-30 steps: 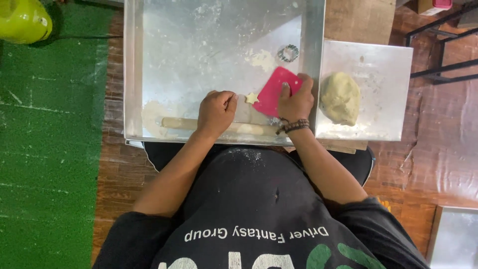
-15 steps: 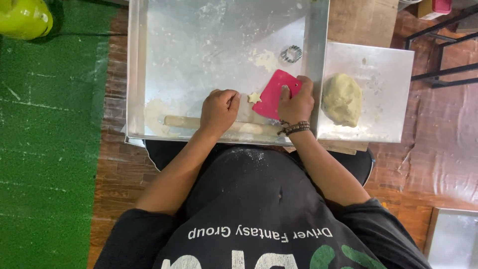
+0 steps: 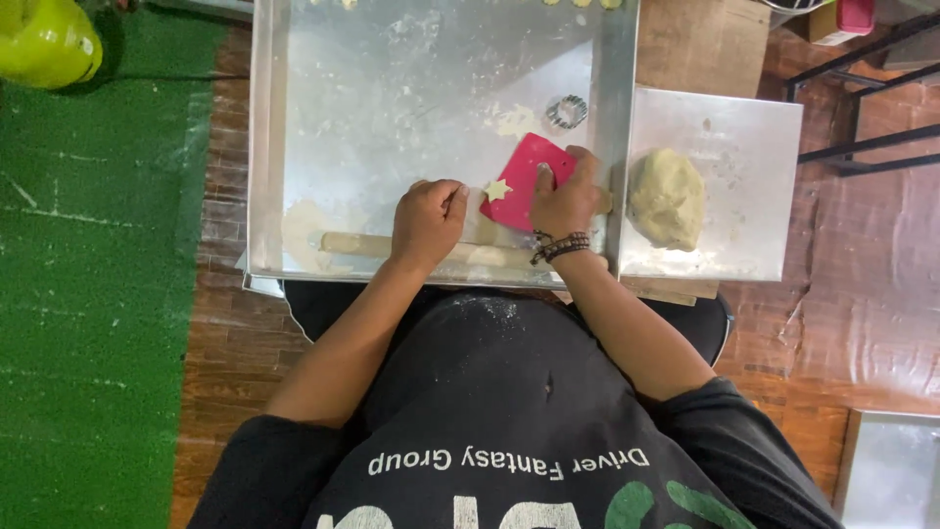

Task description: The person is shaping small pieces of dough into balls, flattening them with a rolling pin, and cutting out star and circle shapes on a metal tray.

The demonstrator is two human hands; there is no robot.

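The right hand [image 3: 566, 201] grips a pink scraper [image 3: 521, 178] lying flat on the floured metal tray [image 3: 392, 88], with a small star-shaped dough piece [image 3: 497, 189] on the scraper's near-left edge. The left hand [image 3: 428, 220], fingers curled loosely, touches that star from the scraper's left. A wooden rolling pin [image 3: 357, 245] lies just below the scraper; a dough lump [image 3: 666, 199] sits well right of it.

My left grip [image 3: 428, 221] hides the rolling pin's [image 3: 354, 245] mid part; dough bits past the tray [image 3: 262, 147] far rim cut off by top edge.
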